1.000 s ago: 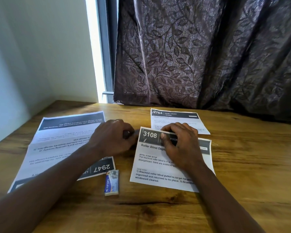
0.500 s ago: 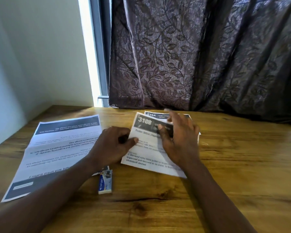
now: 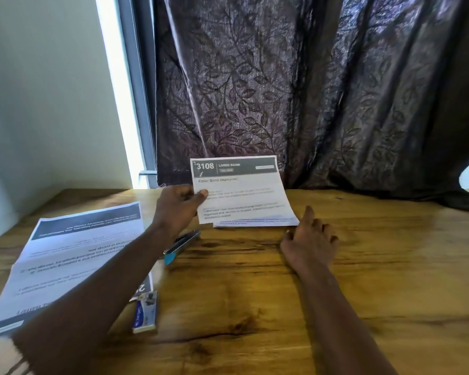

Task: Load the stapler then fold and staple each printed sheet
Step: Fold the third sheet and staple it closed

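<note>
My left hand [image 3: 178, 209] grips the left edge of the folded sheet headed 3108 [image 3: 241, 190] and holds it lifted and tilted upright above the far middle of the table. Under its lower edge another folded sheet [image 3: 255, 222] lies flat, mostly hidden. My right hand [image 3: 309, 239] rests on the wood to the right, fingers spread, holding nothing. The stapler [image 3: 182, 246], dark with a blue end, lies on the table just below my left wrist. A large unfolded sheet [image 3: 73, 255] lies at the left.
A small box of staples [image 3: 145, 312] lies near the front, beside my left forearm. The wooden table [image 3: 363, 266] runs to a dark patterned curtain [image 3: 309, 90] at the back and a white wall [image 3: 38, 90] at the left.
My left hand has let go of the stapler, which now lies on the table, and has lifted the 3108 sheet up and away. My right hand released the sheet and dropped to the table.
</note>
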{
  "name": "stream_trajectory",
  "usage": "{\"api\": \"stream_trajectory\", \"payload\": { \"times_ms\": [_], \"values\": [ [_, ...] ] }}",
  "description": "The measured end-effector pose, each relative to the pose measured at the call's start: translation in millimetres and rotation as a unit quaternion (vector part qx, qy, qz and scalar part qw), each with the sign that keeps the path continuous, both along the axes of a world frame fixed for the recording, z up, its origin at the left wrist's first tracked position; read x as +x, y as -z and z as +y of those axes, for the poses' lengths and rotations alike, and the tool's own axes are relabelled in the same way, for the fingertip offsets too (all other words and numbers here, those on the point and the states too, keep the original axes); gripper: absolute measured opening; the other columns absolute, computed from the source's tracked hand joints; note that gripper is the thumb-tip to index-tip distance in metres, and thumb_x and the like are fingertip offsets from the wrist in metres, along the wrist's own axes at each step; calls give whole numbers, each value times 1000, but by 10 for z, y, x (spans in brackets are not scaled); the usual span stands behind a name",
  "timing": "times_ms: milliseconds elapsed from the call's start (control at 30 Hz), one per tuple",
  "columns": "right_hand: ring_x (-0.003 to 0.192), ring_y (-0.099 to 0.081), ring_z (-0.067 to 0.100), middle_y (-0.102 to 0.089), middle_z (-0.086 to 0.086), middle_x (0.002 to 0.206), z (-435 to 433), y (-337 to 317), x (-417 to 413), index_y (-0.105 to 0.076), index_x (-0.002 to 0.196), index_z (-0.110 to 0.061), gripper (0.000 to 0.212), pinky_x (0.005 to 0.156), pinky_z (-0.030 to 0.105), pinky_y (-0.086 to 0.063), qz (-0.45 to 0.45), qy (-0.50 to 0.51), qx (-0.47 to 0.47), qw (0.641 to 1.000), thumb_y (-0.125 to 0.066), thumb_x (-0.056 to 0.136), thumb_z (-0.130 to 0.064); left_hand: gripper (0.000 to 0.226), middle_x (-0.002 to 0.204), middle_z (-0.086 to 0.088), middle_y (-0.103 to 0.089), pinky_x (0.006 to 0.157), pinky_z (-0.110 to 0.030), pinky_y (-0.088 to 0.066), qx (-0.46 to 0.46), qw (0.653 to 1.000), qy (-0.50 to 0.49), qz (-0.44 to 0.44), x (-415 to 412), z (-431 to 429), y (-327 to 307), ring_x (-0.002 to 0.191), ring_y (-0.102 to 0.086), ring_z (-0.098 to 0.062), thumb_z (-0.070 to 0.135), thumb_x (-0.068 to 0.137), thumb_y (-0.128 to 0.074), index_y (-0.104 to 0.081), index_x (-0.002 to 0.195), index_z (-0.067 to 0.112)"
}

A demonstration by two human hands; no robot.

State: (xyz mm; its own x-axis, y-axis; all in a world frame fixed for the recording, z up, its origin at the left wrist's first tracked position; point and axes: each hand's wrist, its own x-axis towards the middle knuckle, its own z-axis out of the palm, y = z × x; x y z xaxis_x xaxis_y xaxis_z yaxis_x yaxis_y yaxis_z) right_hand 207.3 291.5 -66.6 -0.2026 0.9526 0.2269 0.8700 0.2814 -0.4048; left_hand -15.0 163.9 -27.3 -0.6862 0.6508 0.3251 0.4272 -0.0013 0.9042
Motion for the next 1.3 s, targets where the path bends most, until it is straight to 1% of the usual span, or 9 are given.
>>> {"api": "stream_trajectory", "payload": {
  "times_ms": [167, 400, 500, 567, 633, 700, 767, 1033, 1300],
  "values": [
    [136, -36, 37, -49, 9, 146, 50, 28, -22, -17, 154, -19, 71, 108, 52, -31, -13, 5, 17, 1000, -50, 94, -41, 10, 82, 2, -80, 77, -45, -64, -106, 994, -1, 5, -95, 458, 81, 76, -76, -17, 32, 84, -82, -79, 81, 22],
    [132, -39, 33, -53, 4, 142, 96, 13, -51, -36, 143, -24, 52, 104, 50, -33, -18, 6, 37, 999, -49, 96, -41, 31, 86, 2, -78, 77, -38, -58, -214, 964, -91, 127, -11, 569, 130, 87, -70, -23, 57, 82, -75, -80, 86, 27],
    [130, -41, 30, -57, 1, 138, 107, 5, -72, -43, 139, -25, 46, 102, 48, -33, -19, 10, 48, 999, -51, 96, -41, 51, 77, 0, -71, 73, -38, -53, -236, 953, -91, 164, 74, 527, 179, 83, -67, -26, 67, 84, -66, -70, 74, 17],
    [128, -43, 28, -59, 0, 135, 107, -7, -63, -47, 136, -26, 44, 101, 47, -33, -24, 12, 56, 998, -51, 95, -42, 55, 87, -1, -71, 78, -39, -52, -242, 947, -79, 196, 125, 478, 150, 91, -66, -29, 73, 82, -63, -59, 74, 18],
    [127, -44, 28, -60, -1, 133, 103, -8, -65, -49, 134, -26, 42, 99, 46, -34, -24, 14, 64, 998, -51, 95, -42, 55, 114, -1, -70, 94, -45, -50, -275, 933, -42, 227, 107, 440, 135, 112, -62, -30, 81, 76, -61, -60, 96, 30],
    [127, -44, 27, -60, -1, 133, 106, -11, -68, -50, 133, -27, 42, 99, 46, -34, -21, 15, 64, 998, -51, 95, -43, 91, 137, -3, -61, 103, -53, -46, -327, 912, 0, 246, 53, 421, 158, 128, -55, -31, 93, 64, -57, -50, 138, 40],
    [128, -44, 27, -60, -1, 134, 107, -5, -69, -50, 134, -28, 42, 100, 46, -34, -17, 13, 60, 998, -51, 95, -43, 109, 144, -5, -56, 105, -54, -45, -342, 905, 15, 251, 21, 419, 185, 133, -50, -33, 97, 55, -56, -40, 148, 42],
    [129, -42, 25, -57, -2, 135, 113, -19, -72, -53, 138, -30, 43, 104, 46, -36, -16, -1, 52, 999, -52, 97, -42, 73, 125, 3, -66, 95, -44, -51, -315, 902, 9, 295, 1, 390, 220, 117, -58, -24, 86, 61, -69, -69, 119, 42],
    [129, -42, 26, -54, 0, 135, 130, -3, -73, -57, 135, -29, 41, 104, 45, -37, -27, -6, 48, 998, -52, 97, -43, 52, 120, 8, -67, 82, -34, -51, -257, 914, -12, 314, 52, 362, 220, 109, -62, -19, 76, 63, -78, -75, 95, 34]
  ]
}}
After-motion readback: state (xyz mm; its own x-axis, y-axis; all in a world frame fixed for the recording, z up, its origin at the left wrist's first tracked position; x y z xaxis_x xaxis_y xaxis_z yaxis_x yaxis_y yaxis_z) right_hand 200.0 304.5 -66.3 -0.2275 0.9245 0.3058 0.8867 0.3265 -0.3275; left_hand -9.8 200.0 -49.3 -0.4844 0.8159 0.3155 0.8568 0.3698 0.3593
